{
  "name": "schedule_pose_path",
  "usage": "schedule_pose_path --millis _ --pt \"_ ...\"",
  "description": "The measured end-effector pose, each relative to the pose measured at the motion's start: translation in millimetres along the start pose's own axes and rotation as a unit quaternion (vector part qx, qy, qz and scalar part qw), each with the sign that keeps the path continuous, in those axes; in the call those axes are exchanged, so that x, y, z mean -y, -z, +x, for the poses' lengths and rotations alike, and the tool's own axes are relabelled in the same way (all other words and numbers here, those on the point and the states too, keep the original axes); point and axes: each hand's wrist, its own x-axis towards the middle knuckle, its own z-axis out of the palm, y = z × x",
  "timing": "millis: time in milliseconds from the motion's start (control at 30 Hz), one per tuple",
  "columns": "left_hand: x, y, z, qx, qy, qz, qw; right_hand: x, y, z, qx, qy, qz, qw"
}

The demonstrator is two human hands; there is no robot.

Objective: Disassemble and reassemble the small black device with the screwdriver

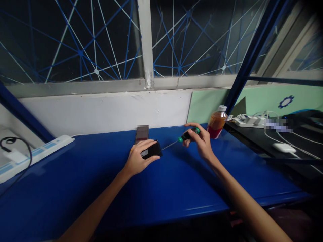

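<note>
My left hand (138,158) is closed around a flat black rectangular device (156,148) with a pale label, fingers over its far side and thumb along the near side. In my right hand (200,137) is a screwdriver (188,134) with a black and green handle. Its thin shaft points left, and the tip is at the right end of the device; I cannot tell whether it touches. Just behind my left hand, a dark phone-like slab (142,132) leans near the wall, its lower part hidden by my fingers.
The blue table (151,195) runs under both hands up to the wall. A bottle (217,121) of orange-brown drink stands behind my right hand. On the left lies a white power strip (52,146). A black surface (262,141) at right carries cables, plugs and a white case (284,148).
</note>
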Motion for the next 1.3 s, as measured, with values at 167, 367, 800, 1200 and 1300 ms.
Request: schedule_pose_path --millis 167,367,800,1200,1300 --pt "-3.5 1.6 1.5 -0.004 0.013 -0.001 1.000 -1.0 -0.3 0.5 -0.044 0.024 -0.042 0.998" --pt "-4.9 2.2 2.1 -0.009 0.012 -0.003 1.000 -2.7 1.3 0.9 0.008 0.012 -0.008 1.000" --pt "-4.7 3.3 2.0 -0.013 0.011 0.005 1.000 -1.9 -1.0 0.3 0.018 0.011 0.014 1.000" --pt "-6.4 1.6 3.3 -0.017 0.007 -0.004 1.000 -2.9 -3.9 -3.2 -0.044 0.042 -0.061 0.996" --pt "-6.2 2.1 3.0 -0.016 0.008 -0.001 1.000 -1.8 -4.5 -2.0 -0.040 0.031 -0.051 0.997"
